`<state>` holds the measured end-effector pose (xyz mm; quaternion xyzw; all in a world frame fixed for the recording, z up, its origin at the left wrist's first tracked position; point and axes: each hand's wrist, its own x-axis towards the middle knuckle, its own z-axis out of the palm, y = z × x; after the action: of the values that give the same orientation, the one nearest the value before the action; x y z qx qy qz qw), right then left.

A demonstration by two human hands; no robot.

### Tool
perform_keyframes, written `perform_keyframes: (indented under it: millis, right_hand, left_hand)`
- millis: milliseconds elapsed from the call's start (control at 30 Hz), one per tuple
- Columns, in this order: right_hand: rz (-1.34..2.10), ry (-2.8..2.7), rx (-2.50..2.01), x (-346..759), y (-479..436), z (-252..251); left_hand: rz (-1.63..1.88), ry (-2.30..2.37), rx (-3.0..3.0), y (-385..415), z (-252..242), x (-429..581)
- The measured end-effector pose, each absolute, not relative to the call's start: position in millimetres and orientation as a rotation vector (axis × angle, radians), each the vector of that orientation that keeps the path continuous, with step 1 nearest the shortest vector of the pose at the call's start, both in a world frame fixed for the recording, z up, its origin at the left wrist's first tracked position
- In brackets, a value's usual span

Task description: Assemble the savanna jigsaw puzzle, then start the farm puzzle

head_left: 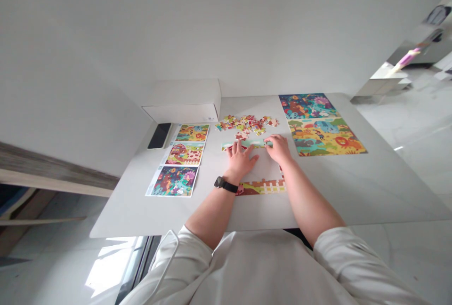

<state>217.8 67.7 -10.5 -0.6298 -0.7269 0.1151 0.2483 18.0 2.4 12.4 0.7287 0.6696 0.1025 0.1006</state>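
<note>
My left hand (241, 160), fingers spread, rests on the top row of joined puzzle pieces (259, 143), which shows pale sky and part of a red barn. At the right end of that row, my right hand (278, 148) has its thumb and fingers closed around the edge of a puzzle piece, mostly hidden by the fingertips. Nearer my body lies the bottom row of joined pieces (261, 187) with a white fence. My right forearm partly covers the right side of this frame. Loose puzzle pieces (249, 124) are heaped just beyond my hands.
Left stands a reference sheet with three pictures (184, 153), beside a dark phone (160, 135). A white box (181, 102) sits at the back against the wall. Two finished-looking picture puzzles (323, 128) lie on the right of the white table (353, 187).
</note>
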Motion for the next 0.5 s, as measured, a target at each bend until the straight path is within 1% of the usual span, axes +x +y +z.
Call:
perform_keyframes:
  millis: [500]
  right_hand:
    - [0.297,-2.015,-1.651,221.5,71.1,-11.2]
  left_hand:
    - [0.292,1.992,2.154,3.9,10.9,20.9]
